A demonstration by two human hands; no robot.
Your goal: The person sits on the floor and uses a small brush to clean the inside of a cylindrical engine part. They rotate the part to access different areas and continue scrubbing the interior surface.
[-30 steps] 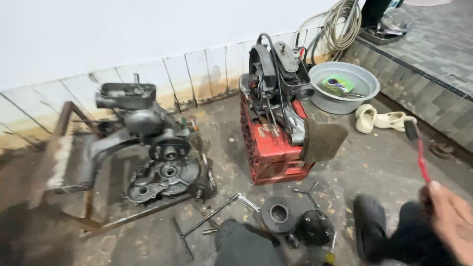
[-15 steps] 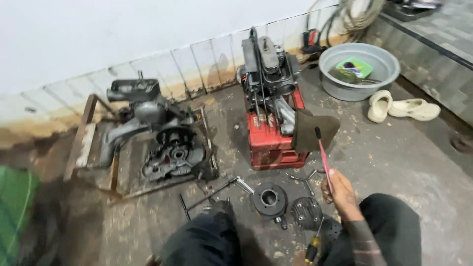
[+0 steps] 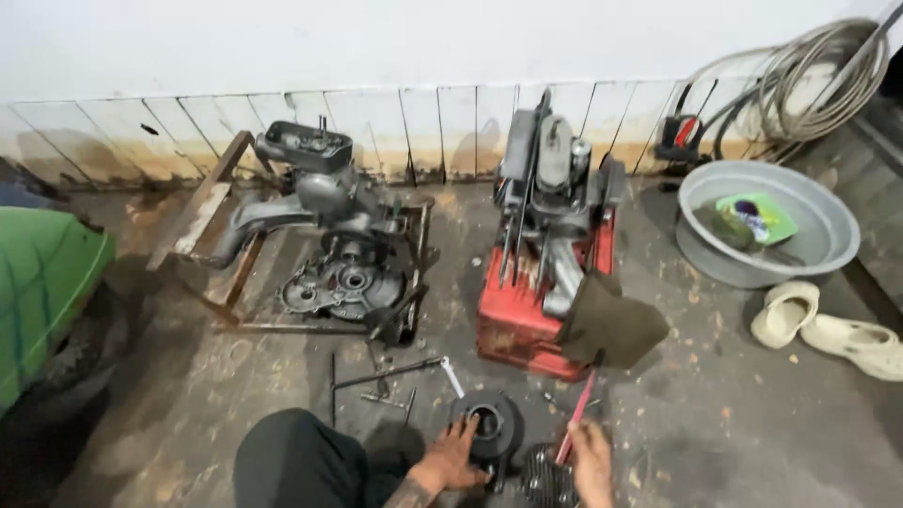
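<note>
Round black engine part [image 3: 489, 425] lies on the floor at the bottom edge, just before the red crate [image 3: 527, 325] carrying an engine, with bare concrete [image 3: 734, 423] open to the right. Grey basin [image 3: 800, 259] holds a green packet. Left hand [image 3: 451, 458] rests spread-fingered on the part; right hand [image 3: 591, 458] pinches a red-handled tool [image 3: 576, 414].

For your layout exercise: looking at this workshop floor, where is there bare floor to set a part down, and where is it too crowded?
Bare floor lies right of the red crate, below the grey basin and pale clogs. Another patch sits left of the knee, below the wooden frame. It is crowded around the left hand and right hand: round part, loose tools.
</note>
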